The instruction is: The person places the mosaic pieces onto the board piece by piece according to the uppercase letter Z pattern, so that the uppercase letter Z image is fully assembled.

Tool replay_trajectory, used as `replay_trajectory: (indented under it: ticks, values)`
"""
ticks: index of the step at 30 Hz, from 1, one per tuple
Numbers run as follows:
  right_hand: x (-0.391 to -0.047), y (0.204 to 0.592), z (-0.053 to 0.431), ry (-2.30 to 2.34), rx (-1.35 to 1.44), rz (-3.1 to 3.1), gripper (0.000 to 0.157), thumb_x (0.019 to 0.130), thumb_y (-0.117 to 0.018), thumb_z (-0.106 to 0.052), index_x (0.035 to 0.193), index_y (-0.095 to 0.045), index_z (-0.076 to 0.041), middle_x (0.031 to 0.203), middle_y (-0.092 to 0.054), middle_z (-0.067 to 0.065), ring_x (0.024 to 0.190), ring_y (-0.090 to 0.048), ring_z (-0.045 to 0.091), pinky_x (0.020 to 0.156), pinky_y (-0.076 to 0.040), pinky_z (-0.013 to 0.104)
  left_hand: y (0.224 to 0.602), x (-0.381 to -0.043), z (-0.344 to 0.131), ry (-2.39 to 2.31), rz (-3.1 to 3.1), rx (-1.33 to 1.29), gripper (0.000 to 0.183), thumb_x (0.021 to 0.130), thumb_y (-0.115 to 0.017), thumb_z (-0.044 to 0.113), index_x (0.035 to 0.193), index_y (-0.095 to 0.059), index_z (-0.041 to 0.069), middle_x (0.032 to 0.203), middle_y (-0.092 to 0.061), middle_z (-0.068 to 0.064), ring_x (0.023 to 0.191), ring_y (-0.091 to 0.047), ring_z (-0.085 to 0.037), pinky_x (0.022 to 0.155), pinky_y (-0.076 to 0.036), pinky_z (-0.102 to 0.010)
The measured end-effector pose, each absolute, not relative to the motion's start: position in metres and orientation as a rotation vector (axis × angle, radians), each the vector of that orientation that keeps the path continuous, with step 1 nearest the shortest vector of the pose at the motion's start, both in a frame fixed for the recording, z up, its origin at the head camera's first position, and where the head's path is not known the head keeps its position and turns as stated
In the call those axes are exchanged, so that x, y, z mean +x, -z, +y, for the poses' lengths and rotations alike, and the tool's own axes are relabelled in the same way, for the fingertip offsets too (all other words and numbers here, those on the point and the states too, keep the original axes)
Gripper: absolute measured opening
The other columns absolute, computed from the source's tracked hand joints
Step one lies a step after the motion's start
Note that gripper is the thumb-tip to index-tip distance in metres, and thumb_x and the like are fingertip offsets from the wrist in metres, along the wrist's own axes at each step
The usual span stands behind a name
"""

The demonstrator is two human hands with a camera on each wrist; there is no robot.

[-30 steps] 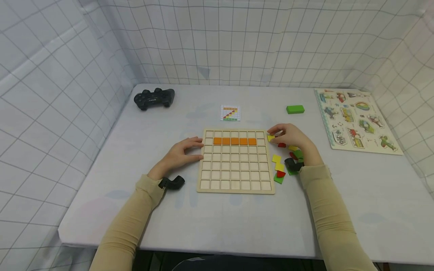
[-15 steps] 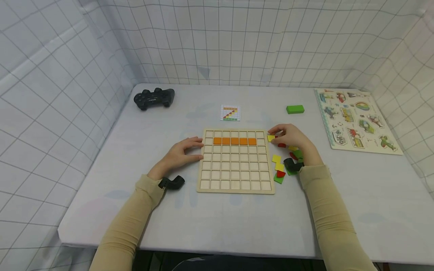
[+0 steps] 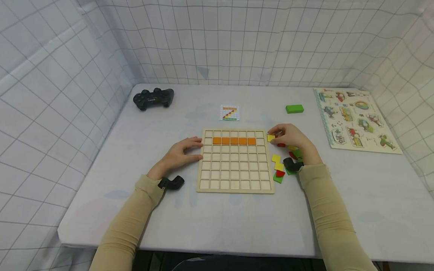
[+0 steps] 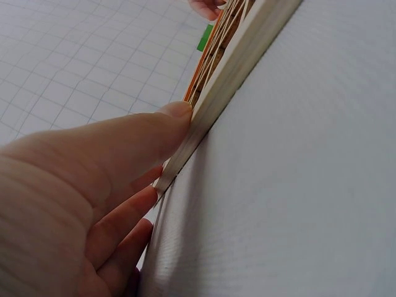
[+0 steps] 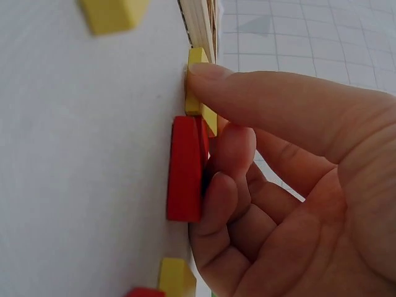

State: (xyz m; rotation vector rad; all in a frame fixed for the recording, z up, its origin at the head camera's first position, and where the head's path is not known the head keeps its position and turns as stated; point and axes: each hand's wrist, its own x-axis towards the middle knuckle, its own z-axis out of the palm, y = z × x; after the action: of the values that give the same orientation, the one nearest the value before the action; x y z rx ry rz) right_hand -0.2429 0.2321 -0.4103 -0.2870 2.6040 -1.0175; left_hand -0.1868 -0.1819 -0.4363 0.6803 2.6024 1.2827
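Observation:
A wooden grid board (image 3: 234, 190) lies on the table with a row of orange square tiles (image 3: 234, 140) in its second row from the back. My left hand (image 3: 179, 152) touches the board's left edge, fingers and thumb extended; in the left wrist view the thumb (image 4: 142, 133) lies against the side of the frame. Beyond the board's right edge my right hand (image 3: 289, 135) pinches a yellow tile (image 5: 195, 93), its thumb on the tile and the index fingertip at the tile's far side. A red tile (image 5: 184, 170) stands right beside it, close to the curled fingers.
Several loose yellow, red and green tiles (image 3: 279, 166) lie right of the board. A small pattern card (image 3: 229, 113) sits behind it. Farther out are a black game controller (image 3: 153, 98), a green block (image 3: 294, 108) and a picture puzzle board (image 3: 356, 120).
The right hand's fingers have shifted very slightly to the right at the yellow tile. The left hand, the board and the loose tiles look the same.

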Motion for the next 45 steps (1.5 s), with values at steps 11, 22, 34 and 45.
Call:
replay_trajectory:
  ticks: [11, 22, 34, 45]
  values:
    - [-0.242, 0.407, 0.229, 0.995, -0.295, 2.605, 0.032, 0.082, -0.071, -0.015, 0.111, -0.065, -0.004, 0.099, -0.056, 0.011, 0.084, -0.046, 0.024, 0.066, -0.043, 0.029, 0.436, -0.187, -0.182, -1.305, 2.589, 0.684, 0.048, 0.084, -0.072, 0.030, 0.125, -0.060, 0.008, 0.142, -0.045, -0.005, 0.138, -0.028, -0.022, 0.115, -0.022, -0.038]
    - [-0.236, 0.395, 0.232, 0.960, -0.288, 2.583, 0.024, 0.084, -0.071, -0.015, 0.103, -0.064, -0.003, 0.098, -0.062, 0.011, 0.088, -0.052, 0.024, 0.071, -0.047, 0.030, 0.437, -0.187, -0.181, -1.319, 2.583, 0.677, 0.048, 0.084, -0.073, 0.029, 0.125, -0.061, 0.009, 0.141, -0.045, -0.005, 0.137, -0.028, -0.021, 0.115, -0.022, -0.038]
    - [-0.230, 0.380, 0.224, 0.980, -0.337, 2.601, 0.021, 0.087, -0.068, -0.016, 0.103, -0.065, -0.004, 0.100, -0.065, 0.011, 0.088, -0.056, 0.025, 0.071, -0.049, 0.032, 0.410, -0.171, -0.172, -1.317, 2.561, 0.644, 0.045, 0.087, -0.069, 0.014, 0.126, -0.056, -0.004, 0.142, -0.041, -0.018, 0.138, -0.026, -0.031, 0.115, -0.020, -0.039]
    - [-0.227, 0.384, 0.197, 0.982, -0.485, 2.532, 0.014, 0.087, -0.066, -0.011, 0.100, -0.067, -0.006, 0.098, -0.066, 0.008, 0.091, -0.057, 0.023, 0.082, -0.049, 0.038, 0.395, -0.163, -0.167, -1.330, 2.560, 0.644, 0.044, 0.087, -0.068, 0.010, 0.125, -0.056, -0.007, 0.140, -0.042, -0.020, 0.137, -0.027, -0.034, 0.115, -0.021, -0.040]
